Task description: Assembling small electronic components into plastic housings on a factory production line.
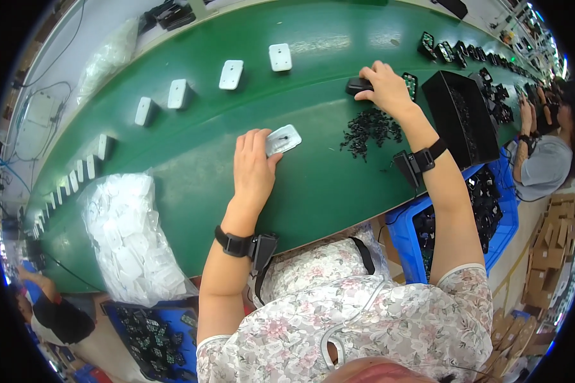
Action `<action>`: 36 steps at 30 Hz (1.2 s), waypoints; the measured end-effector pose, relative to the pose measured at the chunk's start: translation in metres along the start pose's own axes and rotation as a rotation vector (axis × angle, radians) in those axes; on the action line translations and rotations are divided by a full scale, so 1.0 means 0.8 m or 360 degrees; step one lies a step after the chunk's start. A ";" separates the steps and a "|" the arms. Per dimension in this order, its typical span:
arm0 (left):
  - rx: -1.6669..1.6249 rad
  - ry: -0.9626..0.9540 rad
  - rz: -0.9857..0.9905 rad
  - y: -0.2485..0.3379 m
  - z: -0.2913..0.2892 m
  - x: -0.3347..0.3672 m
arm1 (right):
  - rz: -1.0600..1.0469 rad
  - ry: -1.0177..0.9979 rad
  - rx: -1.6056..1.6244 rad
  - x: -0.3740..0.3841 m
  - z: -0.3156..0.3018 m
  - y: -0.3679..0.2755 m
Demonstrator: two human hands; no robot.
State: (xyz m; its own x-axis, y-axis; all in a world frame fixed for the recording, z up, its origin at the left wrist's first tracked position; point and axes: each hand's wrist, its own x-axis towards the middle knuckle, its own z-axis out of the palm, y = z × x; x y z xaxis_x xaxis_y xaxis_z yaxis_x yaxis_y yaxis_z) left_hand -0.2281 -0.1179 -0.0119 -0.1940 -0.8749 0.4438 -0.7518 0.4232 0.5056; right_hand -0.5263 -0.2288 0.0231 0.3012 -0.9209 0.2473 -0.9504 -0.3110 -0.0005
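My left hand [253, 159] is closed on the edge of a white plastic cover [287, 138], its hollow side up, low over the green bench. Farther right, my right hand [387, 88] has its thumb and fingers around a small black plastic housing [358, 86]. Just beyond that wrist a black housing with a green circuit board [411, 83] lies partly hidden. A heap of tiny black parts [372, 129] is spread on the bench below the right hand. Each wrist wears a black strapped device.
White units [231, 75] stand in a curved row along the far side. A clear bag of white covers [128, 233] lies at left. On the right are a black box [431, 96], a blue bin [407, 250], open black housings [443, 51] and a co-worker [540, 163].
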 end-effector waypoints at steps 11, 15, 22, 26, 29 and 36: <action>-0.0184 0.0126 -0.0064 -0.011 0.011 0.006 | -0.0365 0.0057 0.0862 -0.014 -0.020 -0.081; -0.0475 0.0084 -0.0297 -0.015 -0.004 0.004 | -0.0682 -0.0008 0.0864 -0.020 -0.018 -0.145; -0.0346 0.0069 -0.0136 -0.020 -0.006 -0.002 | -0.0689 -0.0159 0.0810 -0.014 -0.010 -0.173; -0.0246 -0.0027 -0.0114 -0.022 -0.011 -0.008 | -0.0768 -0.0109 0.0844 -0.015 -0.003 -0.173; -0.0116 -0.0071 -0.0068 -0.014 -0.016 -0.008 | -0.0798 -0.0055 0.0866 -0.021 0.001 -0.172; 0.0349 -0.0137 0.0027 0.002 -0.016 -0.021 | -0.0822 0.0272 0.0686 -0.035 0.016 -0.182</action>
State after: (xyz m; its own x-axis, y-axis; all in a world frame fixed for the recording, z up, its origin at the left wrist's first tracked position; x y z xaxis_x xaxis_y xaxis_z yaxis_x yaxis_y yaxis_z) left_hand -0.2180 -0.0996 -0.0091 -0.2538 -0.8889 0.3815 -0.8651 0.3850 0.3216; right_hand -0.3950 -0.1608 0.0036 0.6569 -0.5908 0.4685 -0.5623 -0.7978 -0.2177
